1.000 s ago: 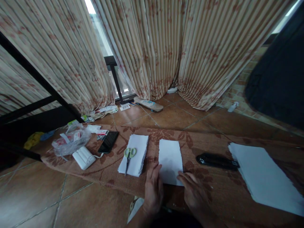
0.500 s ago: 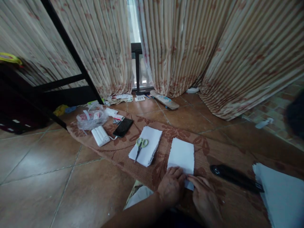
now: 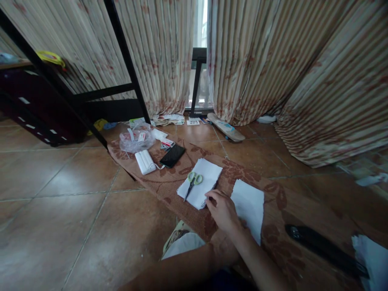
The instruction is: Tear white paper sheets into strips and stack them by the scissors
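Observation:
My right hand (image 3: 222, 210) reaches leftward across the patterned brown mat (image 3: 169, 188), fingers apart and holding nothing. Its fingertips touch the near right edge of a small stack of white paper (image 3: 209, 173). Green-handled scissors (image 3: 192, 182) lie on top of that stack. Just right of the hand lies a single white sheet (image 3: 250, 204) with a ragged right edge. My left forearm (image 3: 182, 270) crosses the bottom of the view; its hand is hidden behind my right forearm.
A long black tool (image 3: 321, 246) and a pile of white paper (image 3: 371, 258) lie at the right. A black phone (image 3: 172, 155), a white pack (image 3: 145, 161) and a plastic bag (image 3: 136, 139) sit on the mat's far end. A black frame (image 3: 127, 64) and curtains stand behind.
The view has swung left. Both hands were pressing the single sheet's near edge; now my right hand has left it and moved left to the stack with the scissors.

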Motion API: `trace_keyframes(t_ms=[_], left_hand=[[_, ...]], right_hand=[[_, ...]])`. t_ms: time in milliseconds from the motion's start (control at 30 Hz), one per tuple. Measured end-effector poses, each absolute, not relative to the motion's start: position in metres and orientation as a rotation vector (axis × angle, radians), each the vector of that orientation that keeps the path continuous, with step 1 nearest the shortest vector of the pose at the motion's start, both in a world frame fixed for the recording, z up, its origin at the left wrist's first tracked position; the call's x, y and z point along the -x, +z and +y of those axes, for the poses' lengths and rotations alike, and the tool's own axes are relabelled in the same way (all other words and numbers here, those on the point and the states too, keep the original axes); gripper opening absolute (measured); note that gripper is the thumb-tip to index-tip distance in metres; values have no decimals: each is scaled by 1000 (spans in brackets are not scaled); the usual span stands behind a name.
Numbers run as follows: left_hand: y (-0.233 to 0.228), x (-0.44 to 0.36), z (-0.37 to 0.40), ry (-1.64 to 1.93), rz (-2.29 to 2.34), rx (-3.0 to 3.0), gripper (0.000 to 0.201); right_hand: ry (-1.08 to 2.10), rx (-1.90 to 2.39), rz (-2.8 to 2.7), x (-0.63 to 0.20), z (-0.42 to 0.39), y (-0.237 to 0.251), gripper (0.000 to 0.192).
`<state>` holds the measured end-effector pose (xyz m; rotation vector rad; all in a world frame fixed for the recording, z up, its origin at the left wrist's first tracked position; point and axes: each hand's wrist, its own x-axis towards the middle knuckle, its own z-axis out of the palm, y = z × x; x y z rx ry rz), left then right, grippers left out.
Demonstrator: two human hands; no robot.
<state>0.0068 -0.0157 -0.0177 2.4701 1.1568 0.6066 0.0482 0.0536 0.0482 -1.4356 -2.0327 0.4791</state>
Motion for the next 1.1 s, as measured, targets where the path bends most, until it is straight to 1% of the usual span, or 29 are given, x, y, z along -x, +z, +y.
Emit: trace_keyframes(t_ms=[133,300,367,500,633,767,900,1100], left_hand=[[-23,-8,-16,619,1089,-2460,29],[-18,-9,-18,799,1091,-2476,28],[-15,-8,-18,805,1080,-2500,27],[-19,-6,-16,722,1078,-2534,30],[-33,-7,-17,674,1064,-2566,36],[-40,-8,-19,726,1060,-2545,35],[-38,-8,-17,669,1012,-2508,36],[-35,-11,-12,668,959,-2503,34]], right_hand=[[546,1428,-2134,-38,61,37,18],[563,1404,-2217,-41,59,26,25],[551,1402,-2232,-42,59,23,25],[544,1433,-2232,-41,61,20,24],[493,1429,-2281,-40,61,22,16],[380,1404,-2353,-38,60,25,19],[316,1370,-2341,-34,64,29,20],[367,1377,-2229,-27,77,32,17]])
